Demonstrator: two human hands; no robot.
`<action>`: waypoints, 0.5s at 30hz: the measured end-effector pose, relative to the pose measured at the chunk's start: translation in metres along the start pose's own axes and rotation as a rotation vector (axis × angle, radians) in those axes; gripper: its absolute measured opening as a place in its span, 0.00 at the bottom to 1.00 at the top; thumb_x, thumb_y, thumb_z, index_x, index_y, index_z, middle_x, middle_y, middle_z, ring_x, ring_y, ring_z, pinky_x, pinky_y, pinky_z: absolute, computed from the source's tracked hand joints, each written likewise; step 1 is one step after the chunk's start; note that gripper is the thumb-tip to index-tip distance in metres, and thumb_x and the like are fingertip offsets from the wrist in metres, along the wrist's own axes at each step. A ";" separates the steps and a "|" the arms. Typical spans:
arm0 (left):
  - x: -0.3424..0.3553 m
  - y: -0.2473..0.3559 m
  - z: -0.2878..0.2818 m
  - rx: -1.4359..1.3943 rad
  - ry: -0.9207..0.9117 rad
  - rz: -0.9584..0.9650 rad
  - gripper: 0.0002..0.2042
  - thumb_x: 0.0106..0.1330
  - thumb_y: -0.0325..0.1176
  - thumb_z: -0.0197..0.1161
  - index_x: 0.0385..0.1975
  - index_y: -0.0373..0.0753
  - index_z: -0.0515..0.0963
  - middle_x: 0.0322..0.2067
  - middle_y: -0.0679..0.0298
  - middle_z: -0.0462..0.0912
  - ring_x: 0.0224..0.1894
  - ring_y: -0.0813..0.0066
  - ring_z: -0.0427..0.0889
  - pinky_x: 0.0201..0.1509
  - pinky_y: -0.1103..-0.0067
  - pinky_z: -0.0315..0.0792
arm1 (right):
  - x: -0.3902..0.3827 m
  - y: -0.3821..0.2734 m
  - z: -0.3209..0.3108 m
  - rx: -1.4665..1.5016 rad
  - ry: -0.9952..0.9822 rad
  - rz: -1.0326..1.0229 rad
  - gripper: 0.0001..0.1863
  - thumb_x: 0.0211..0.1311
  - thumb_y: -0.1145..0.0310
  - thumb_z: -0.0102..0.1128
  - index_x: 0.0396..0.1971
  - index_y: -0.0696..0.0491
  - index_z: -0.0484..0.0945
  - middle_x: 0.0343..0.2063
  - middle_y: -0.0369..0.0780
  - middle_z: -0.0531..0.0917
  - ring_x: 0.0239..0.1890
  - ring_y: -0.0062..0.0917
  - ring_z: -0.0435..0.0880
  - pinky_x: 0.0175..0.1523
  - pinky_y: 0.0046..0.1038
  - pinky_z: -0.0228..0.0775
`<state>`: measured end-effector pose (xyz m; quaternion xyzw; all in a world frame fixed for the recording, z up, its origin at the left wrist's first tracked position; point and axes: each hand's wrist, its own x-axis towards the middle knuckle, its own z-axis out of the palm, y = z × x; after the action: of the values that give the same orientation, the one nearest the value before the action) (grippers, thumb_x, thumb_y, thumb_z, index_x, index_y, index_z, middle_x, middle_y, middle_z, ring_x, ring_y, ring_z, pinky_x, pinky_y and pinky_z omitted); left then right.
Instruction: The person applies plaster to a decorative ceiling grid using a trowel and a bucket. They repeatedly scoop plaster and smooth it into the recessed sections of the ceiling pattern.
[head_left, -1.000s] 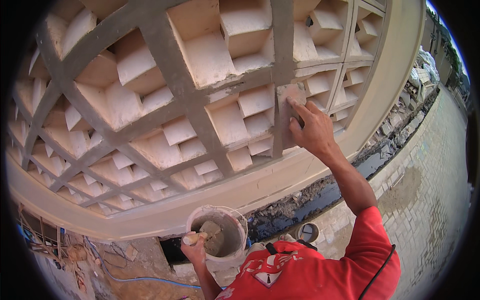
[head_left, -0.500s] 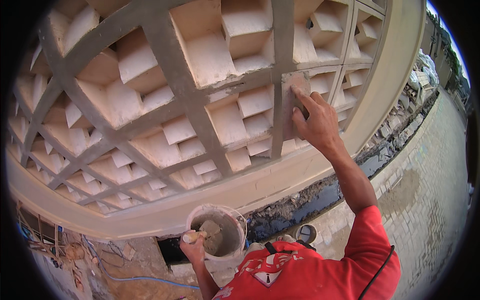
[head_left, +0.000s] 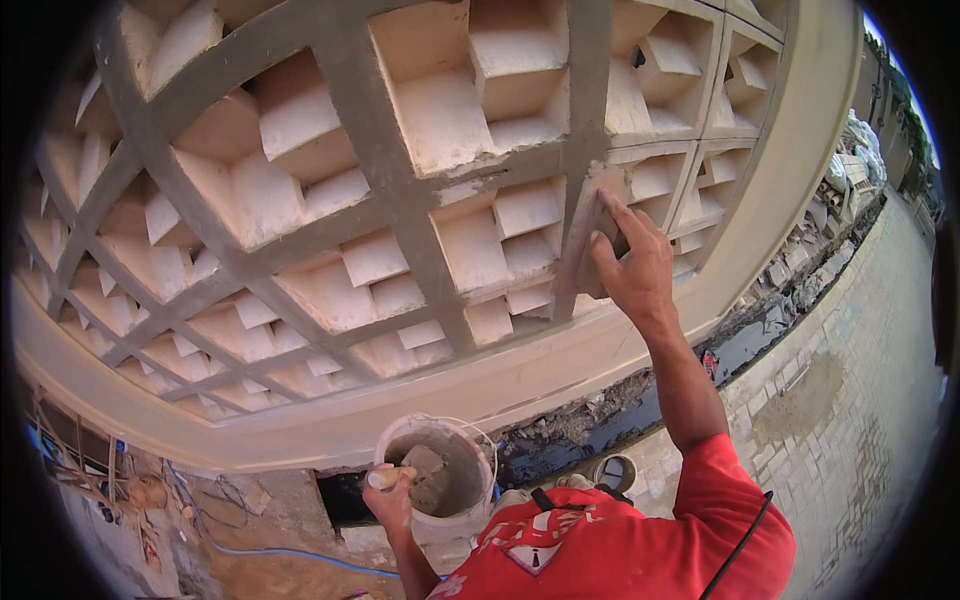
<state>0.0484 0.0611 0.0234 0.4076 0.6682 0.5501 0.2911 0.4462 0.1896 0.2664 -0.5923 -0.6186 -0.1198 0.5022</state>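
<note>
My right hand [head_left: 635,260] grips a flat rectangular float [head_left: 590,235], pressed lengthwise on a vertical grey rib of the patterned breeze-block wall [head_left: 500,230], between the pale hollow blocks. The float's upper end has wet-looking grey paste on it. Low at the wall's foot, my left hand [head_left: 390,495] is closed on the pale handle of a trowel [head_left: 422,466], whose blade carries grey mortar inside the white bucket [head_left: 438,505]. The bottom of the bucket is partly hidden by the blade and my shirt.
A cream border [head_left: 300,440] frames the wall. Below run a trench [head_left: 630,410] with dark water and rubble, and a paved path [head_left: 850,430] at the right. A small pail [head_left: 615,470] stands beside me, sacks [head_left: 862,140] lie farther off, and a blue hose [head_left: 260,550] crosses the lower left ground.
The view has shifted slightly, moving the wall rightward in the picture. My right hand and float have slid a little lower along the rib. My left hand stays on the trowel.
</note>
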 end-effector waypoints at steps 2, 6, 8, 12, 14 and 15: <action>0.001 -0.002 -0.005 0.029 -0.015 0.022 0.14 0.49 0.18 0.68 0.36 0.30 0.77 0.32 0.61 0.80 0.33 0.74 0.79 0.41 0.76 0.75 | 0.017 -0.005 0.002 0.083 0.120 -0.002 0.25 0.54 0.66 0.58 0.54 0.56 0.76 0.31 0.49 0.81 0.31 0.42 0.81 0.39 0.39 0.72; 0.004 -0.003 -0.013 0.043 -0.007 0.008 0.14 0.47 0.18 0.68 0.36 0.30 0.77 0.33 0.60 0.80 0.34 0.73 0.79 0.43 0.76 0.75 | 0.027 -0.033 0.033 0.159 0.147 0.167 0.26 0.55 0.65 0.57 0.55 0.59 0.75 0.27 0.51 0.80 0.32 0.43 0.81 0.41 0.40 0.73; 0.006 0.002 -0.017 0.032 0.000 0.011 0.15 0.47 0.18 0.69 0.36 0.30 0.77 0.33 0.60 0.80 0.34 0.73 0.79 0.43 0.77 0.75 | 0.017 -0.059 0.056 0.189 0.167 0.246 0.26 0.55 0.65 0.56 0.56 0.58 0.74 0.27 0.52 0.80 0.32 0.45 0.81 0.41 0.41 0.73; 0.014 0.008 -0.021 0.074 -0.060 0.033 0.14 0.48 0.18 0.69 0.37 0.30 0.77 0.33 0.60 0.80 0.34 0.73 0.79 0.43 0.76 0.75 | -0.012 -0.099 0.076 0.378 0.000 0.203 0.27 0.55 0.65 0.57 0.55 0.61 0.74 0.30 0.54 0.80 0.33 0.46 0.81 0.42 0.41 0.73; 0.015 0.017 -0.020 0.070 -0.076 0.030 0.14 0.49 0.18 0.69 0.37 0.29 0.77 0.33 0.59 0.80 0.34 0.73 0.79 0.42 0.76 0.75 | -0.019 -0.100 0.074 0.416 -0.035 0.200 0.27 0.55 0.65 0.57 0.55 0.62 0.74 0.31 0.55 0.80 0.34 0.45 0.82 0.43 0.40 0.74; 0.015 0.015 -0.023 0.065 -0.068 0.027 0.14 0.49 0.18 0.69 0.37 0.29 0.77 0.33 0.59 0.80 0.34 0.73 0.79 0.42 0.76 0.75 | -0.020 -0.095 0.065 0.416 -0.007 0.202 0.27 0.55 0.65 0.57 0.55 0.63 0.74 0.32 0.55 0.81 0.35 0.45 0.82 0.44 0.39 0.74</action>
<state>0.0251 0.0636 0.0443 0.4443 0.6700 0.5177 0.2928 0.3297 0.2006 0.2634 -0.5354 -0.5693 0.0634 0.6207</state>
